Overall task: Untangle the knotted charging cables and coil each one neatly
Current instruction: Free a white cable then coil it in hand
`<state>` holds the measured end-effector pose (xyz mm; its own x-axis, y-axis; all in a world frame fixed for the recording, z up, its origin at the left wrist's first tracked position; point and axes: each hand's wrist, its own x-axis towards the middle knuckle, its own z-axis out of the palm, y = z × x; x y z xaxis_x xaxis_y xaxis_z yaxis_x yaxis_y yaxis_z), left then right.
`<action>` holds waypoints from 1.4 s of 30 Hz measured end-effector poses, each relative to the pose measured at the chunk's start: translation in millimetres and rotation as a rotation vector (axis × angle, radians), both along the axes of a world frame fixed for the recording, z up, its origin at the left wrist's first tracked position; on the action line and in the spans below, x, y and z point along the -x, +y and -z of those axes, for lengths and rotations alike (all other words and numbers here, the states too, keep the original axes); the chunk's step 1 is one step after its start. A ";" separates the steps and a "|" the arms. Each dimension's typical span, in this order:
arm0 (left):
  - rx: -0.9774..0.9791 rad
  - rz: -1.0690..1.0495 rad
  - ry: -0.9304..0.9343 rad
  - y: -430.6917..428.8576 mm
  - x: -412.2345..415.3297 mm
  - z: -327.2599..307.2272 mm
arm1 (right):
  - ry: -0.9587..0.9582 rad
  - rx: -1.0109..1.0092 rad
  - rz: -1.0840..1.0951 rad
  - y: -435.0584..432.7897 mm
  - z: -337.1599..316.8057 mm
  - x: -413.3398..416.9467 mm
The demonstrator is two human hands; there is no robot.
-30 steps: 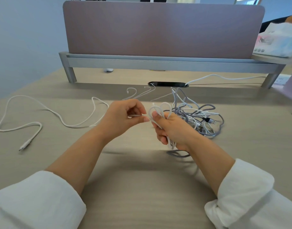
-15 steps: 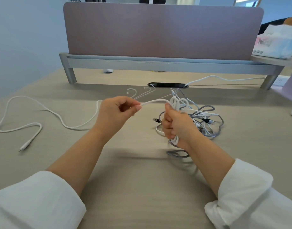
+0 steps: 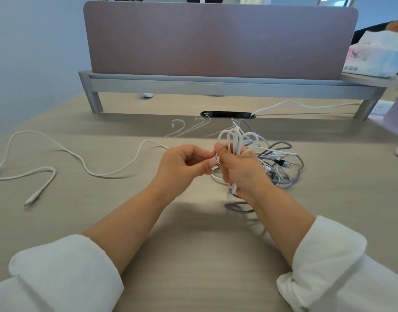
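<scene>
The right hand [image 3: 240, 172] grips a bundle of white loops [image 3: 232, 137], which stand up above its thumb. The left hand [image 3: 182, 167] pinches a strand just beside that thumb. A white cable [image 3: 96, 174] runs from the left hand across the surface [image 3: 193, 244] to the left. A grey tangle [image 3: 283, 154] lies behind the right hand.
</scene>
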<state>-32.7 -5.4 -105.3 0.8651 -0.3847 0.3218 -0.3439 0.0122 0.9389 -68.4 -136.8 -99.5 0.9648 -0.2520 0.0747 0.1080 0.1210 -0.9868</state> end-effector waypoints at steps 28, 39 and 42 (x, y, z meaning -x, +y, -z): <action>-0.475 0.105 -0.622 21.2 -14.7 -9.2 | 0.287 0.449 -0.255 -2.9 -0.3 5.2; -0.250 -0.193 -0.514 34.6 -26.8 -13.6 | 0.268 0.252 -0.265 1.8 1.2 4.7; -0.177 -0.236 -0.464 32.9 -25.0 -14.7 | 0.285 0.359 -0.313 1.2 2.0 4.4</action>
